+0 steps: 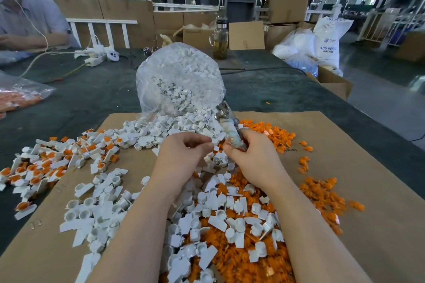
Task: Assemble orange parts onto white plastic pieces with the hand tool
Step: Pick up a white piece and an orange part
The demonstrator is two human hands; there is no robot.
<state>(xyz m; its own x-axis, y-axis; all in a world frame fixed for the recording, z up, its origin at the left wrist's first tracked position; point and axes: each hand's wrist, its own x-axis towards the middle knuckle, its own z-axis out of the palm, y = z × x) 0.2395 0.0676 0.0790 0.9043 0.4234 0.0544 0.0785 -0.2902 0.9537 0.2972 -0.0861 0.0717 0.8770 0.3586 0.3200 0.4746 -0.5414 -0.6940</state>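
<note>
Hand tool (226, 125) angled up-left, away.

I see right hand (250, 156) gripping the hand tool (230, 128), metal head angled up away from it; left hand (181, 154) fingers curled, maybe pinching something, can't tell. White pieces (220, 209) and orange parts (322, 193) piled under both, clear bag (179, 78) just beyond

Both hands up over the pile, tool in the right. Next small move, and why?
Probably bring the left hand across to the hand tool gripped by the right hand. The left fingers are curled as if pinching something small, though what they hold can't be made out, and the tool's metal end points away, clear of the parts.
</note>
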